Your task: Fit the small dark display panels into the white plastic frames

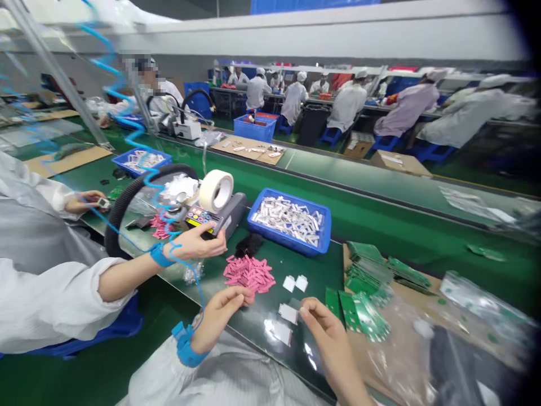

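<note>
My left hand [220, 316], with a blue wrist strap [186, 347], rests at the near edge of the dark work surface. Its fingers are curled shut right beside a pile of small pink pieces [248, 273]; what they hold, if anything, is hidden. My right hand [327, 332] reaches in from the lower right, thumb and forefinger pinched at a small white piece [289, 313]. Two more white pieces [295, 283] lie just beyond it, and another white piece [279, 331] lies nearer me.
A blue bin of white parts [291, 223] stands behind the pink pile. A co-worker's hand [198, 242] touches a tape dispenser with a white roll [215, 192]. Green circuit boards [367, 282] and plastic bags [422, 344] lie right. Other workers sit beyond the green conveyor [380, 220].
</note>
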### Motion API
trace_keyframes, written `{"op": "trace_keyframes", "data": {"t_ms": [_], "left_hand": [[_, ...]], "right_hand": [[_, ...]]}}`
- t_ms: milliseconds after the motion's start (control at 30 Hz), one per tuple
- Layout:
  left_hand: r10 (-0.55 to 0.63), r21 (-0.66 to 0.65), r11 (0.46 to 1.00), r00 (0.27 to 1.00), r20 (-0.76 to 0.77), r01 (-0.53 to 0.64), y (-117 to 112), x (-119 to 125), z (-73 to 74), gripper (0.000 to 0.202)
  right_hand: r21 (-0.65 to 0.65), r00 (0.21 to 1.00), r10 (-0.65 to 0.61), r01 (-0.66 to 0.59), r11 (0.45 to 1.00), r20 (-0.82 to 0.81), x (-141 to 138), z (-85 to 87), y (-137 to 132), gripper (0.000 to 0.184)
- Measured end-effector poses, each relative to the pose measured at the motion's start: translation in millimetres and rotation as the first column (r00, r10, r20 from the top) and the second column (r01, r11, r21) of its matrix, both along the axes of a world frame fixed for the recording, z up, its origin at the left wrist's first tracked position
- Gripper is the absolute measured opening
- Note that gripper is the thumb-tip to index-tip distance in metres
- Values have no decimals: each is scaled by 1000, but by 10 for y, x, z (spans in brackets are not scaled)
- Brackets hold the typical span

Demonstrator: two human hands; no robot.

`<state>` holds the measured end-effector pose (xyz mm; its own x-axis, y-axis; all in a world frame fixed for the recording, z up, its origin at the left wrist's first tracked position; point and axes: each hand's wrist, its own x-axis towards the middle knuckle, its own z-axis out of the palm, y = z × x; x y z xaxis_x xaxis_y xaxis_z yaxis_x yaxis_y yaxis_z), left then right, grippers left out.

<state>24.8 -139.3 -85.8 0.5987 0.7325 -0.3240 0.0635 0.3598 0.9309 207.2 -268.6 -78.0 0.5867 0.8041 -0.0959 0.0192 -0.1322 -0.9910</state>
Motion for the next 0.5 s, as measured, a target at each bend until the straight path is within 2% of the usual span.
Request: {"op": "trace_keyframes", "data": {"t_ms": [100, 233, 367, 500], "left_hand": [[-62, 7, 998, 997, -55, 63, -27, 30, -29, 43], [-174, 42, 983, 981, -87, 178, -79, 113, -21, 39], [-231, 118, 963, 969, -87, 240, -143, 173, -29, 37], [-276, 149, 949, 961, -26, 277, -195, 182, -77, 39]], "right_hand": [[-49, 995, -56, 52, 997, -82, 12, -124, -137, 36], [-62, 990, -60, 52, 997, -131, -44, -140, -158, 35], [-54, 984, 0, -10, 998, -177, -114, -74, -90, 32], [-60, 977, 129, -141, 988, -169, -195, -44, 10, 32]]}}
